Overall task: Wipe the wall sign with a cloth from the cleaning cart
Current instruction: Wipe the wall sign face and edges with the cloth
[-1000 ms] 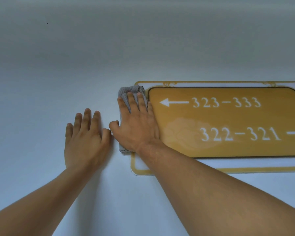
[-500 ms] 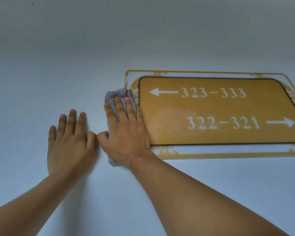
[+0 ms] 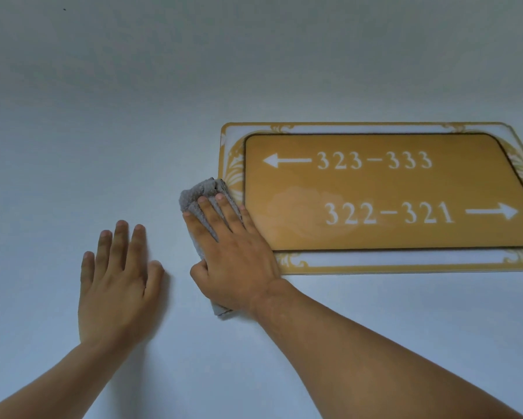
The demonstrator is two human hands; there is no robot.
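A gold wall sign [image 3: 375,189] with white arrows and the numbers 323-333 and 322-321 hangs on the pale wall, set in a white and gold ornate border. My right hand [image 3: 233,258] presses a folded grey cloth [image 3: 198,196] flat over the sign's lower left corner and the wall beside it. Most of the cloth is hidden under the palm. A paler damp patch shows on the gold face just right of this hand. My left hand [image 3: 118,282] lies flat on the bare wall to the left, fingers apart, holding nothing.
The plain pale wall [image 3: 133,101] fills the view around the sign. A tiny dark speck [image 3: 64,9] sits at the upper left. The sign's right end runs off the frame edge.
My right hand has slid the cloth down and off the sign's left border toward the lower left corner. The view has shifted, so more of the sign's right side shows. The left hand stays flat.
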